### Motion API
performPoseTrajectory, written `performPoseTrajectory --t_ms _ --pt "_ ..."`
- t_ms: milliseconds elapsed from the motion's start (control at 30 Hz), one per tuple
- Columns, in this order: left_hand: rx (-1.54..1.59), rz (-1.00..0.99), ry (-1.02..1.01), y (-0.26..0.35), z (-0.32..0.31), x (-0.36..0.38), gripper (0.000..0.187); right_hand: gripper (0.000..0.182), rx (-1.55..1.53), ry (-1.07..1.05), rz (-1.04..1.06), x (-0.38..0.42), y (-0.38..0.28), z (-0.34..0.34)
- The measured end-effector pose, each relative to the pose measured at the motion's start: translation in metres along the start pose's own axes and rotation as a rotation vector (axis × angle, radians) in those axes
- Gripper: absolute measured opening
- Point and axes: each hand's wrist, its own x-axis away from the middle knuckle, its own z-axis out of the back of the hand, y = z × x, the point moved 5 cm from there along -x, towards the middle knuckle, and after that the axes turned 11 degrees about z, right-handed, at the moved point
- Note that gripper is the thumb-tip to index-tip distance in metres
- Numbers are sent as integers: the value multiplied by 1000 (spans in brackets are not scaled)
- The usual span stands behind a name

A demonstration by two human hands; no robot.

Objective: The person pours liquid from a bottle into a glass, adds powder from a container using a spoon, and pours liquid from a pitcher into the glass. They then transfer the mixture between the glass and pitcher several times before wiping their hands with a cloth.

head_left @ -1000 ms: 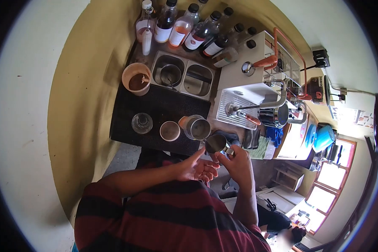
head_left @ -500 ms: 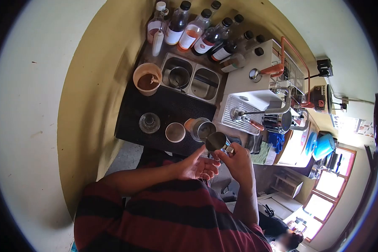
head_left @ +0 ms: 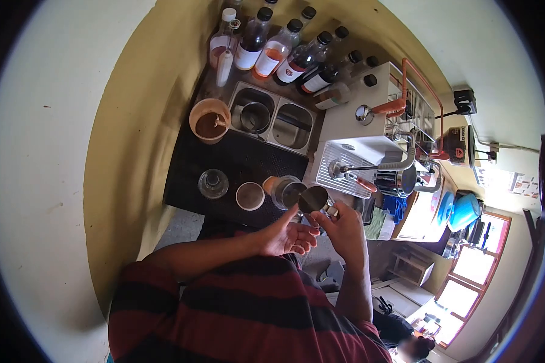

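My right hand (head_left: 345, 233) grips a small metal milk pitcher (head_left: 313, 199) by its handle side. The pitcher is tilted, and its rim overlaps the edge of a clear glass jug (head_left: 289, 193) standing on the black mat. My left hand (head_left: 289, 237) is palm up beneath the pitcher, its fingers apart and slightly curled, thumb pointing up near the pitcher's lower rim. Left of the jug stand a pale round cup (head_left: 250, 196) and a clear glass piece (head_left: 213, 183). An orange-toned cup (head_left: 269, 184) shows partly behind the jug.
A brown tub (head_left: 210, 121) sits near the wall beside two steel pans (head_left: 292, 124), one holding a metal cup. Several syrup bottles (head_left: 287, 60) line the back. At right stands an espresso machine (head_left: 351, 133) with a steam wand. A person (head_left: 406, 339) is in the far background.
The view has shifted slightly. The pitcher and my right hand have moved a little to the right and away from me. My left hand keeps nearly the same open pose.
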Motion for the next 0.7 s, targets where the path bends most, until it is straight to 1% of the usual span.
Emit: performPoseTrajectory --t_ms 100,300,400,700 --pt "-7 17 56 2 -1 -5 92 40 -7 21 0 -2 5 1" --pt "-19 39 65 3 -2 -14 93 38 42 4 -58 1 5 10" --pt "-30 58 17 1 2 -19 96 37 39 2 -83 4 7 12" --pt "-51 101 -27 -11 3 -23 96 35 18 4 -120 16 7 15"
